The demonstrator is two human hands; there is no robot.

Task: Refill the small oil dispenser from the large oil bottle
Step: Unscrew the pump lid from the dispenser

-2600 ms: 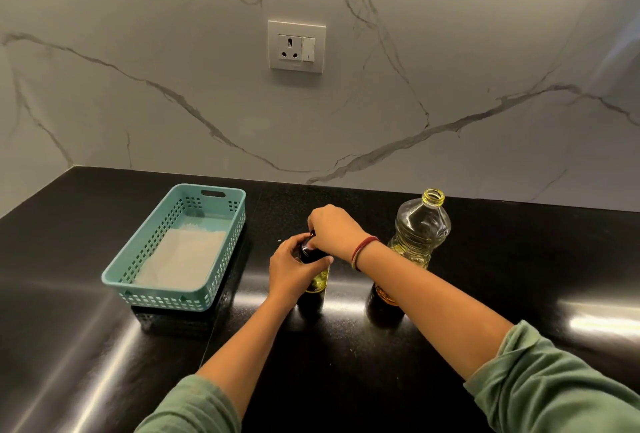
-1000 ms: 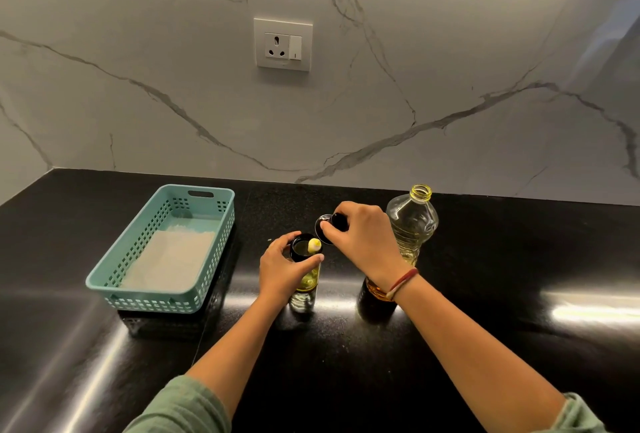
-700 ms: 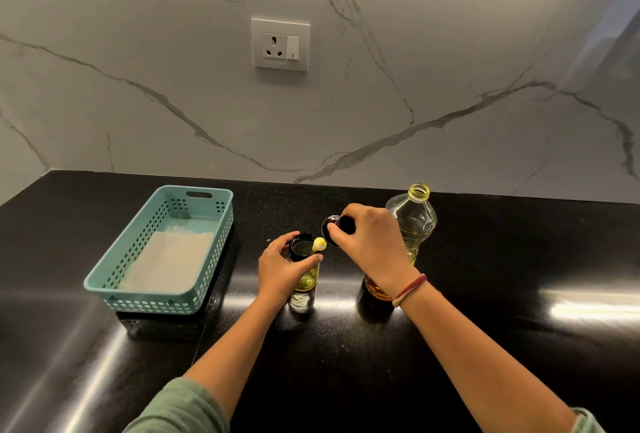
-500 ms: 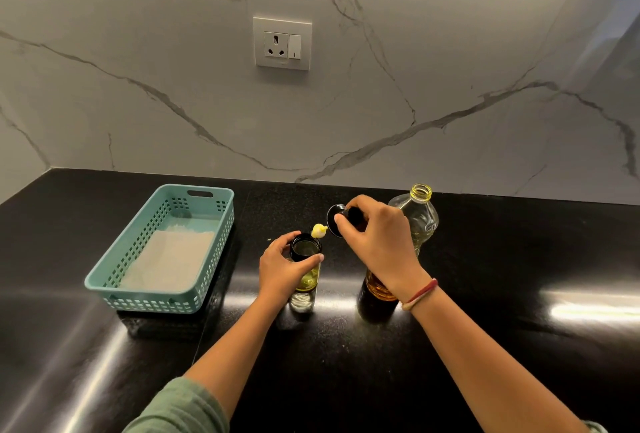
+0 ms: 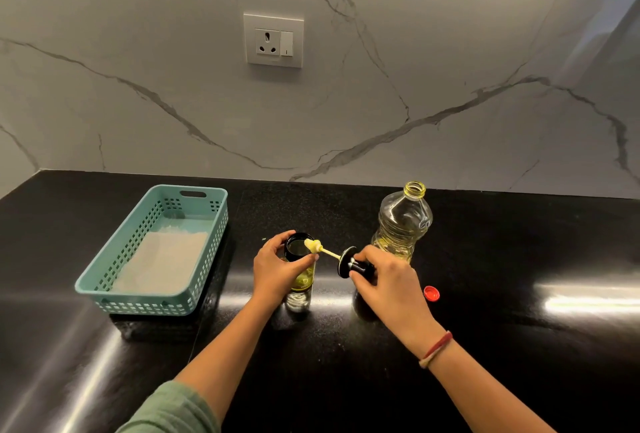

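The small glass oil dispenser point(image 5: 300, 276) stands upright on the black counter, its dark mouth uncovered and a little yellow oil inside. My left hand point(image 5: 277, 268) grips it round the neck. My right hand point(image 5: 388, 285) holds the dispenser's black lid point(image 5: 353, 263) sideways just to the right; the lid's thin stem ends in a yellow brush tip point(image 5: 312, 244) over the dispenser's rim. The large clear oil bottle point(image 5: 401, 224) stands uncapped behind my right hand, partly filled with pale oil.
A red bottle cap point(image 5: 431, 293) lies on the counter right of my right hand. A teal perforated basket point(image 5: 104, 288) with a white liner sits at the left. The marble wall with a socket point(image 5: 273, 40) rises behind the counter point(image 5: 519, 346).
My right hand unscrewed the lid, lifted it off and drew it down and to the right, tipping it sideways so the brush stem shows. The left hand kept its hold on the dispenser.
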